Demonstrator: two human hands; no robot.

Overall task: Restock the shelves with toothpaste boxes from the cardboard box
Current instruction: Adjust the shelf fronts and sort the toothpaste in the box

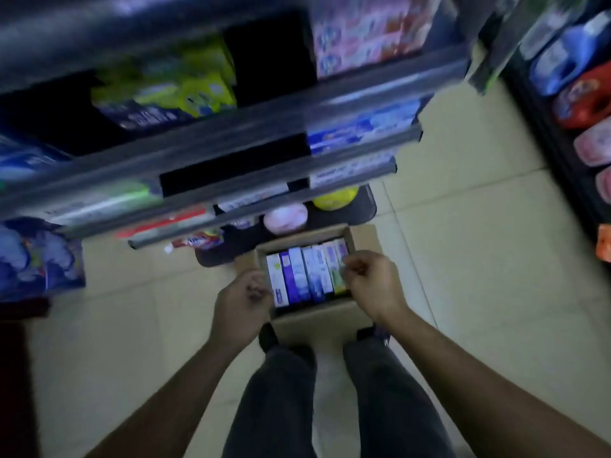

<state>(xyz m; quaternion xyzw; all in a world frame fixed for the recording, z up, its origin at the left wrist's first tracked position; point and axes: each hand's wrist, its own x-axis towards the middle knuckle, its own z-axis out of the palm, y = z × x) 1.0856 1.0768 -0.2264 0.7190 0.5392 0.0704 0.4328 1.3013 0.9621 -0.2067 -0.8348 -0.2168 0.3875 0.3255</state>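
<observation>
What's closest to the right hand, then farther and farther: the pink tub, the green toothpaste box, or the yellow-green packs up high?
1. green toothpaste box, in the cardboard box, right beside the right hand.
2. pink tub, on the bottom shelf beyond the box.
3. yellow-green packs, on a high shelf, to the left.

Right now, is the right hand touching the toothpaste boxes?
Cannot tell. In the head view the right hand overlaps the toothpaste boxes, but blur hides any contact or gap.

brown cardboard box (310, 317), toothpaste boxes (305, 274) — white, purple, blue — cream floor tiles (463, 259)
</observation>
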